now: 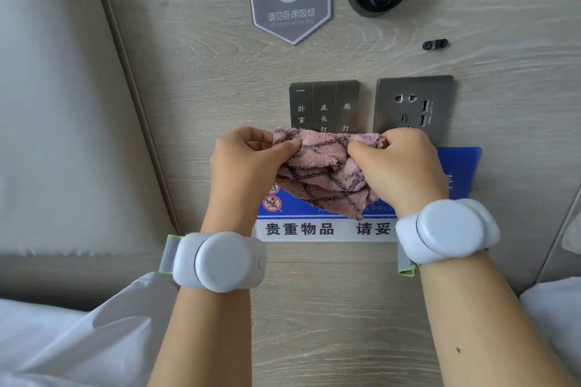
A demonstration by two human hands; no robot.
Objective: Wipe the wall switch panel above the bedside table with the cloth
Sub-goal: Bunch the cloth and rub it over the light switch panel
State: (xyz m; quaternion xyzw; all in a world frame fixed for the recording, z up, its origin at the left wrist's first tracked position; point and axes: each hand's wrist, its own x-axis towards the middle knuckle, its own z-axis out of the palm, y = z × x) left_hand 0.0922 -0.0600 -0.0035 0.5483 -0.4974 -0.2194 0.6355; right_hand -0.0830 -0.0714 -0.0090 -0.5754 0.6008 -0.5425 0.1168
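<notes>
**Cloth bunched in both hands, just under the switch panel**

At the centre of the frame the pink cloth (323,166) is held between the two hands; the left hand (242,160) pinches its left edge with curled fingers and thumb, and the right hand (399,163) grips the right edge the same way, so neither is free. The switch panel (323,104), three grey rockers with white characters, sits on the wood-grain wall just above the cloth; the top fold of the cloth covers the panel's lower edge, though whether it touches the plate cannot be told. No wiping stroke appears to be under way; the cloth looks to be getting folded or gathered first.

Risks, as a judgement: pressing the wad hard over the rockers could flip a light; a loose, trailing corner could drag across the socket plate (413,107) just right of the panel, which matters if the cloth is damp; a sloppy two-handed hold could leave the upper part of the panel unwiped. The blue notice (459,166) lies behind the hands, lower in the frame.
</notes>
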